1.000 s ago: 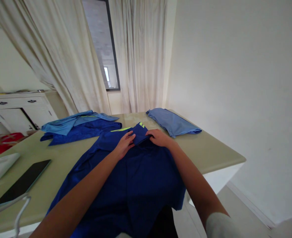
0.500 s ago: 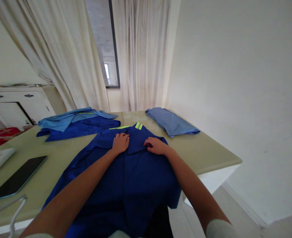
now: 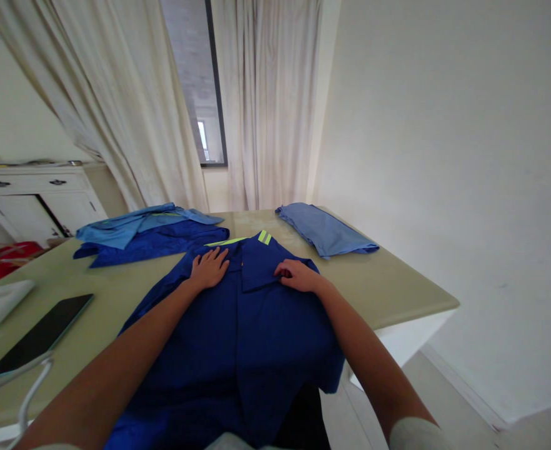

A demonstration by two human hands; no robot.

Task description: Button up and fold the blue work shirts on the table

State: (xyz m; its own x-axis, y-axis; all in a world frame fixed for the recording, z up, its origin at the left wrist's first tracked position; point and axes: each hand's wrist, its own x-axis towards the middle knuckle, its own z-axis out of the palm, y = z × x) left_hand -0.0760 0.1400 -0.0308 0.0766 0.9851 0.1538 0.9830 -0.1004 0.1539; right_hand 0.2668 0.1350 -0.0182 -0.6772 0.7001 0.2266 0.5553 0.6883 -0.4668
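Note:
A dark blue work shirt point(image 3: 275, 337) with yellow-green reflective strips lies front up across the near part of the table, its lower part hanging over the edge toward me. One pointed collar flap point(image 3: 258, 269) lies flat at the top. My left hand point(image 3: 208, 270) rests on the shirt left of the collar, fingers stretched out and slightly spread. At the collar's right side, my right hand point(image 3: 298, 275) has its fingers curled in, pinching the cloth there. The fingertips are partly hidden.
Behind, on the table point(image 3: 397, 294), lie a folded light blue garment point(image 3: 325, 230) to the right and a pile of blue garments point(image 3: 148, 234) to the left. A dark tablet point(image 3: 41, 334), a white case point(image 3: 4, 305) and a white cable point(image 3: 34, 394) occupy the left side.
My left hand has moved left, off the collar area, and its fingers have straightened. The collar flap now shows in full. My right hand has hardly moved.

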